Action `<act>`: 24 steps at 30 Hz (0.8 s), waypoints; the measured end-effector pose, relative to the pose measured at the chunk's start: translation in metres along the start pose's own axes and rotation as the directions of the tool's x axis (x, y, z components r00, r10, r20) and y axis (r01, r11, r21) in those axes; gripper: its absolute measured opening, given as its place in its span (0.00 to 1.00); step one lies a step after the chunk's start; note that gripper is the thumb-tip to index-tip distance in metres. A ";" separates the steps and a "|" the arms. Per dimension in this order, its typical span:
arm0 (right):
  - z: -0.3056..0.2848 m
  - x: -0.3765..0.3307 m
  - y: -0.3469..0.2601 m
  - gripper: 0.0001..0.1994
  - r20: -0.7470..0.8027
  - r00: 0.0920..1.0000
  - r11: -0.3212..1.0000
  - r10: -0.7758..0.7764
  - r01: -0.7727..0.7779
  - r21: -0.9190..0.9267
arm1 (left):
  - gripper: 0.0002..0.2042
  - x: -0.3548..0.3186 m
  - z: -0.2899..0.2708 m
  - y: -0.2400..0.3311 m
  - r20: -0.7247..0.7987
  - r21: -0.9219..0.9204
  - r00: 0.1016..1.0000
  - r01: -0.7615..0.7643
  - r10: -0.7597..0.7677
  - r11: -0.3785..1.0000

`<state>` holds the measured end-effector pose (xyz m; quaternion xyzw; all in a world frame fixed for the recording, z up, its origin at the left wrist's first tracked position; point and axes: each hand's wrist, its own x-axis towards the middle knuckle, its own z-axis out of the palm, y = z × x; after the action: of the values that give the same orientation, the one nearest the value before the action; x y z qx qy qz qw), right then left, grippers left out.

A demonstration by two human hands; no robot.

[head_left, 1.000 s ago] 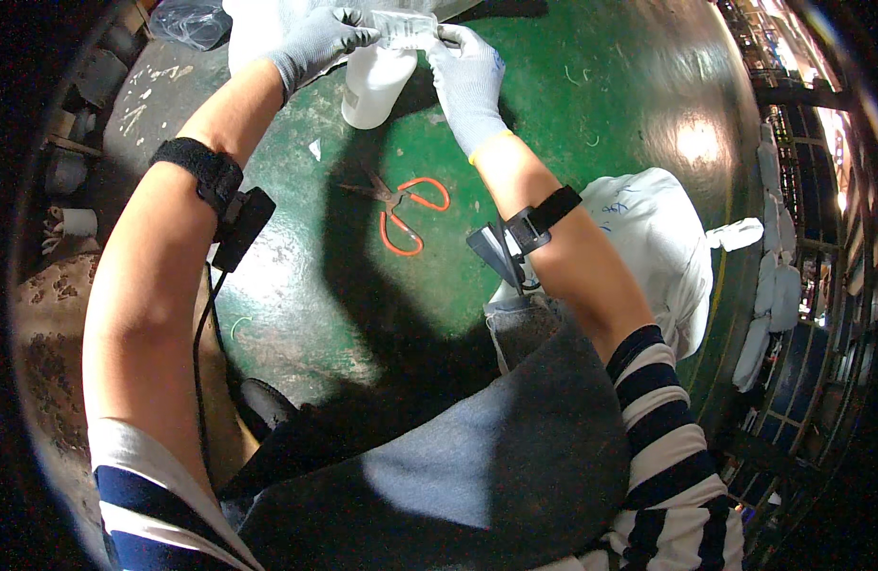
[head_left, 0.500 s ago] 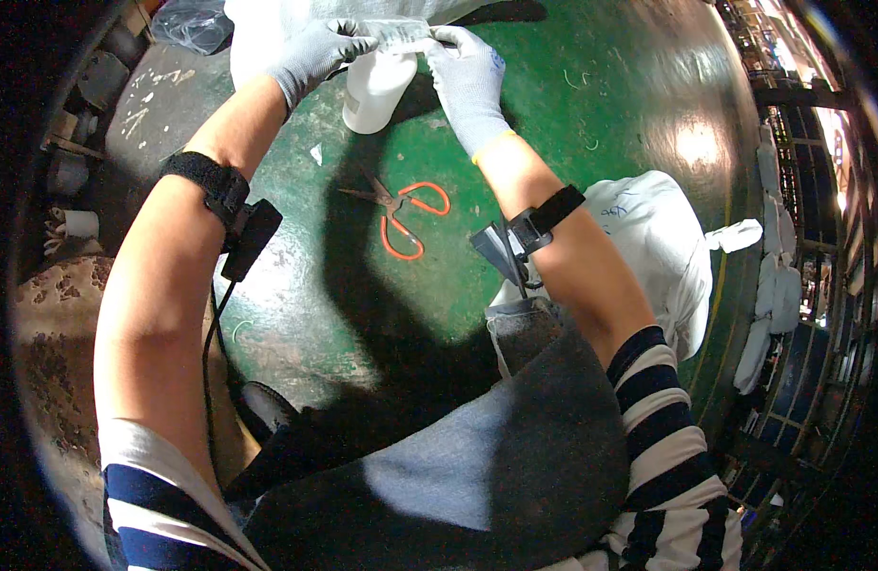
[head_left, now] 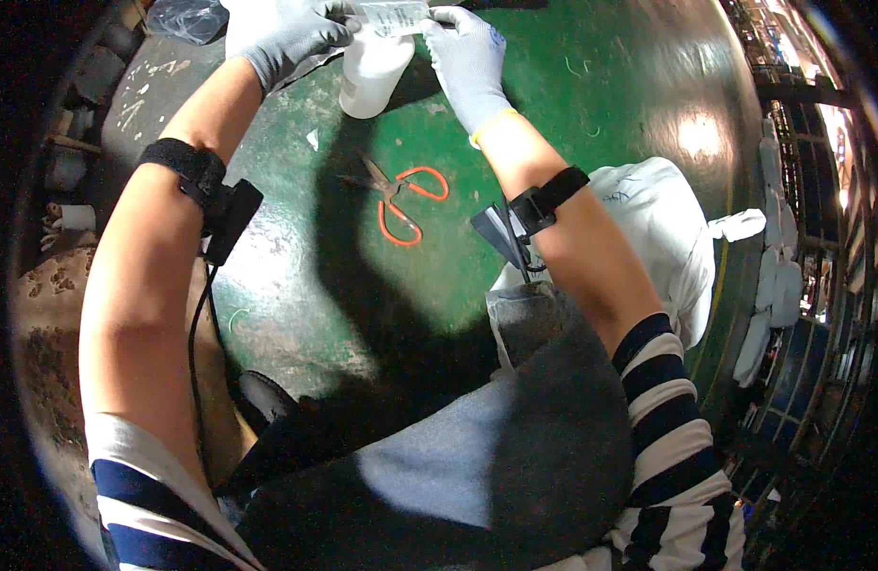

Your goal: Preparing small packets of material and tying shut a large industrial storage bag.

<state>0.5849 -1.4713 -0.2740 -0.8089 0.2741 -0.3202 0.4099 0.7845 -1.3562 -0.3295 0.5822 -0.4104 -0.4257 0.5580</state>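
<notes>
Grey-gloved, your left hand [head_left: 292, 38] and right hand [head_left: 468, 57] pinch the ends of a clear plastic bag [head_left: 391, 14] at the far edge of the green surface [head_left: 572, 124], above a white bottle [head_left: 370, 71]; orange scissors [head_left: 406, 195] lie apart nearer you, bare green around them

**Hands climb toward the top edge**

Over the last second both gloved hands have crept upward in the head view. The left hand [head_left: 292, 38] and right hand [head_left: 468, 57] now sit against the upper rim, and the clear packet [head_left: 391, 14] stretched between them is partly cut off by the edge (earlier it showed whole). The left forearm has swung inward, its black strap [head_left: 187, 167] lying lower than before. The white bottle [head_left: 372, 71] under the packet has slid up with the view too.
</notes>
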 end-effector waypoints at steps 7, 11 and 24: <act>0.001 0.007 0.007 0.10 -0.069 0.986 0.975 -0.154 0.141 -0.172 | 0.26 0.002 -0.045 -0.007 -0.285 -0.092 0.951 0.094 -0.117 0.991; 0.003 0.006 -0.002 0.14 0.074 0.993 0.991 0.094 -0.086 -0.104 | 0.26 -0.008 -0.069 -0.019 -0.315 -0.194 0.948 -0.024 -0.039 0.981; 0.002 0.008 0.011 0.08 0.021 0.999 0.999 0.037 -0.037 -0.013 | 0.22 -0.010 0.014 0.066 0.042 0.372 0.996 -0.083 0.073 0.924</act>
<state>0.5895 -1.4818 -0.2821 -0.8096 0.2867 -0.3024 0.4135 0.7677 -1.3540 -0.2636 0.6552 -0.5142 -0.3251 0.4478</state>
